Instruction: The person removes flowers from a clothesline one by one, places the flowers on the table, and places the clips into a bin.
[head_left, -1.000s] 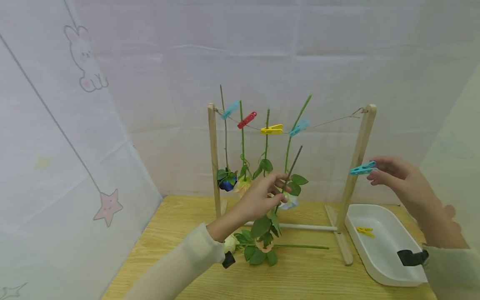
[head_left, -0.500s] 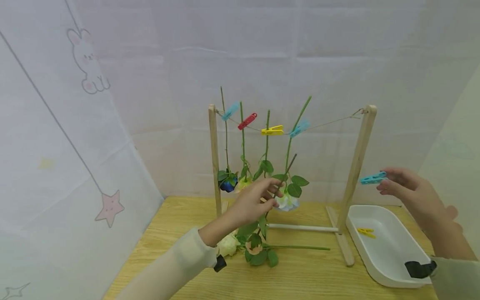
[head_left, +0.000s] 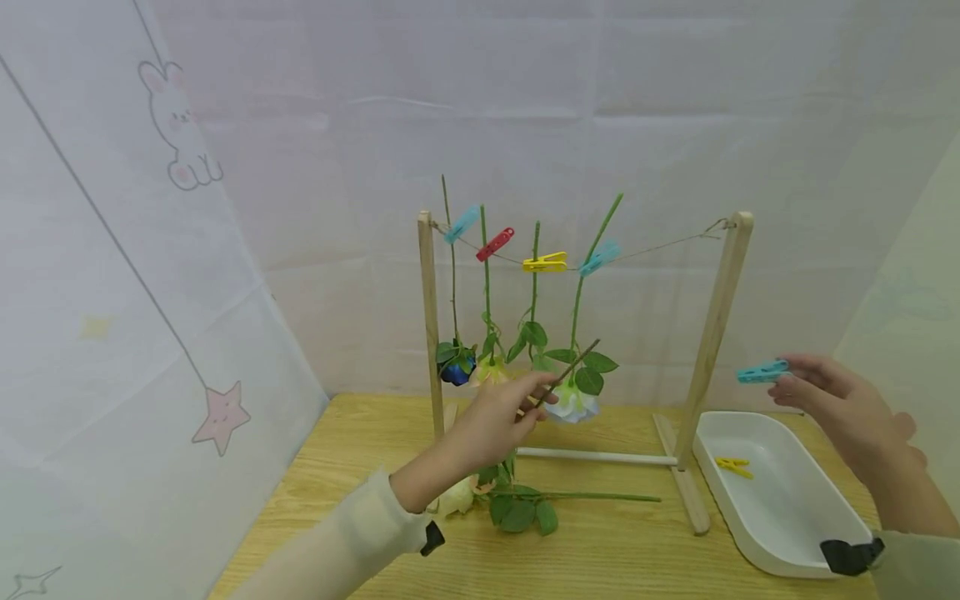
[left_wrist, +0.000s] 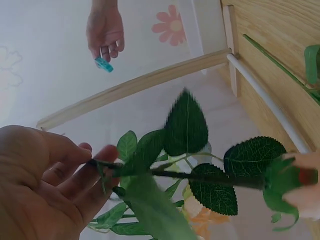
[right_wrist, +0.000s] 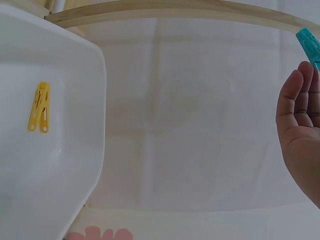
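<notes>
My left hand (head_left: pixel 487 421) pinches the dark stem (head_left: pixel 577 364) of an artificial rose between thumb and fingers. The stem slants up to the right in the head view. Close up in the left wrist view, the rose's leaves (left_wrist: pixel 186 125) and green calyx (left_wrist: pixel 280 182) show, with its pale bloom cut off at the frame edge. Off to the right, beyond the rack's post, my right hand (head_left: pixel 847 408) pinches a blue clothespin (head_left: pixel 762 372) at its handle end, its nose pointing left. That clothespin also appears at the right wrist view's upper corner.
A wooden rack (head_left: pixel 723 333) carries a sagging string (head_left: pixel 660 245) with several flowers clipped upside down by clothespins. Behind my left forearm, flowers and a green stem (head_left: pixel 600 497) lie on the table. A white tray (head_left: pixel 738 517) at right holds a yellow clothespin (head_left: pixel 733 467).
My left hand has moved left and down, and the rose stem leans further to the right. My right hand has shifted right and down, carrying the blue clothespin away from the post.
</notes>
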